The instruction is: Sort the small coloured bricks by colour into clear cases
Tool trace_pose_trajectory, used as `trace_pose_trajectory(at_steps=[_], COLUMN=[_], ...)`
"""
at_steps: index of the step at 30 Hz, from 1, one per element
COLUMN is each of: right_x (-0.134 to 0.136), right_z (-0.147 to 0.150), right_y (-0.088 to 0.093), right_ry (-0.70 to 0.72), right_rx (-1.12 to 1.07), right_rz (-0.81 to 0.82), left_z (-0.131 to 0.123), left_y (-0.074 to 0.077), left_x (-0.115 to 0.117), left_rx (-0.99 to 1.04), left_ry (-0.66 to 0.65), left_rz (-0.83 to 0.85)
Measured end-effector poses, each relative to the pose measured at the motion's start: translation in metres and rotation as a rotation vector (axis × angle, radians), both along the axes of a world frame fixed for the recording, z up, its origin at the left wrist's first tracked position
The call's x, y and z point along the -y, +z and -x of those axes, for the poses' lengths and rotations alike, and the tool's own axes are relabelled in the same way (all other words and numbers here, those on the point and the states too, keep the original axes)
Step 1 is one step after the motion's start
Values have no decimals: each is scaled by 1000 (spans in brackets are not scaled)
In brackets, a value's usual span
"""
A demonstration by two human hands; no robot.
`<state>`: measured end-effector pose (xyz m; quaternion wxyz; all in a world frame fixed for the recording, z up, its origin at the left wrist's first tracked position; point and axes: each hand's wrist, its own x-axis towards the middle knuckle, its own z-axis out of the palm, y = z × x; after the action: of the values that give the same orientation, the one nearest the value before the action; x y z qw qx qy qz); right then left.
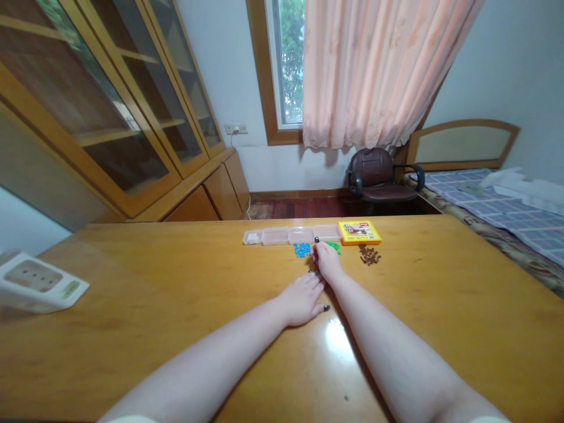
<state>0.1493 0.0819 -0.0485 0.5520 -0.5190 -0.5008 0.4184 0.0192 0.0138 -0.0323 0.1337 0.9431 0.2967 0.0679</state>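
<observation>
Flat on the wooden table (176, 282) lies my left hand (303, 299), palm down with its thumb spread away from the fingers. My right hand (326, 258) is just beyond its fingertips, with the fingers curled together; whatever they may pinch is hidden or too small to make out. Left of the right hand is a pile of small blue pieces (302, 249). Small green pieces (335, 247) show partly behind it. Small brown pieces (370, 255) are heaped farther right. Behind the piles, a row of clear plastic trays (275, 236) stretches leftward from a yellow box (360, 232).
A white plastic holder (42, 281) stands at the table's left side. Past the far edge are a brown office chair (374, 170), a curtained window (291, 64) and a glass-door cabinet (145, 70). A bed (506, 194) is on the right.
</observation>
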Motion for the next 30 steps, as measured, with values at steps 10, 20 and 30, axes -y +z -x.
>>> trace_pose_trajectory(at_steps=[10, 20, 30], right_x=[-2, -3, 18], right_z=[2, 0, 8], right_y=[-5, -6, 10], right_ry=[35, 49, 495], right_rx=[90, 184, 346], right_rz=[0, -35, -22], left_z=[40, 78, 91], left_y=[1, -5, -2], left_x=[-7, -53, -66], left_rx=[-234, -162, 649], left_ry=[231, 304, 435], left_rz=[6, 4, 236])
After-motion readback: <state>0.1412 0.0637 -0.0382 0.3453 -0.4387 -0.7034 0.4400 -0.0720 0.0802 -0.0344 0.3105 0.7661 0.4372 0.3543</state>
